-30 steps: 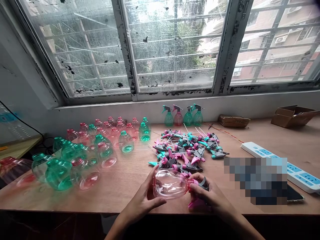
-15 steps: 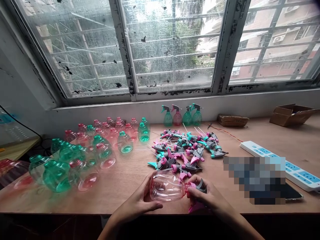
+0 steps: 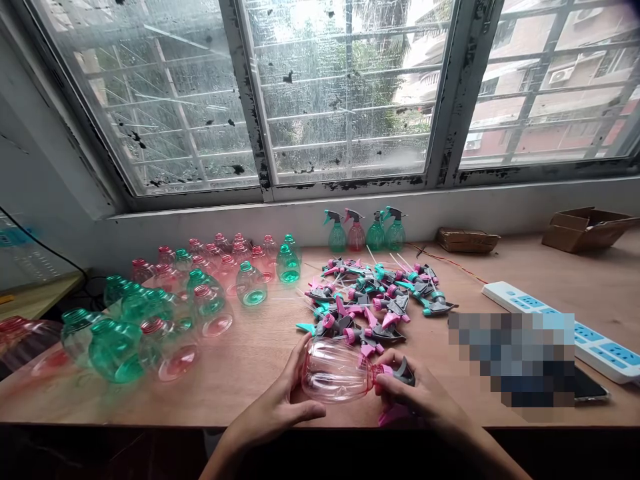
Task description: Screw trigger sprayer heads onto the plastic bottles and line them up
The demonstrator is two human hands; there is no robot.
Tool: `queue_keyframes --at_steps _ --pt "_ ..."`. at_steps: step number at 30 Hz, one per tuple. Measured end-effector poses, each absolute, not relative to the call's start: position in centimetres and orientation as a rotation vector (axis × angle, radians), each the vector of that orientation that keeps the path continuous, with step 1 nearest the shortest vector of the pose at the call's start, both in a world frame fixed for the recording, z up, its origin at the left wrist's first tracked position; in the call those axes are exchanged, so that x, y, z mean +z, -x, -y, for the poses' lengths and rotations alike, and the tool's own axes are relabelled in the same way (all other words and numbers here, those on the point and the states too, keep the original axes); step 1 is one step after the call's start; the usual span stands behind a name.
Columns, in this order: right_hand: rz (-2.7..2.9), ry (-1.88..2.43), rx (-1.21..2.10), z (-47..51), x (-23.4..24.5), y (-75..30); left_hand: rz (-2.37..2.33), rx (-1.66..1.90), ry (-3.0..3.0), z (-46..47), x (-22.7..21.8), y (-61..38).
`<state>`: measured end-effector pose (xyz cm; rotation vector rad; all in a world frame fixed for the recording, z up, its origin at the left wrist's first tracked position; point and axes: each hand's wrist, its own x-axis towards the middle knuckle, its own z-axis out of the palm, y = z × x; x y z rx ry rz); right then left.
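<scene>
A clear pink spray bottle [image 3: 336, 373] lies sideways between my hands above the table's front edge. Around its base end my left hand [image 3: 287, 393] is curled, the thumb below along the near side. My right hand [image 3: 410, 393] grips the grey and pink trigger spray head [image 3: 400, 373] at the bottle's neck, fingers pinched at the pink collar. Just beyond the bottle is a heap of loose trigger spray heads [image 3: 373, 297] in pink, teal and grey, some with thin tubes sticking out.
Several open pink and green bottles [image 3: 207, 300] stand at the left. Finished-looking spray bottles [image 3: 355, 233] stand by the wall. At the right are a white power strip [image 3: 560, 327], a dark phone-like slab [image 3: 590, 387] partly blurred, and cardboard boxes [image 3: 575, 233]. A window fills the back.
Both hands keep their hold on the bottle and spray head. The bottle appears to have turned slightly about its length; the view has shifted a little.
</scene>
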<state>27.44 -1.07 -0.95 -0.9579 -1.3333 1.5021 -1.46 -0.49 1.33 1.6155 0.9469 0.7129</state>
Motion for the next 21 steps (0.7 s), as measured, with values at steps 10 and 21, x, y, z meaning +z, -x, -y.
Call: queue_keyframes --at_steps 10,21 --pt "1.292 0.909 1.517 0.87 -1.18 -27.27 -0.863 0.724 -1.638 0.22 1.79 1.24" --pt "1.297 0.927 1.521 0.99 -0.86 -27.21 -0.917 0.698 -1.600 0.13 1.04 1.86"
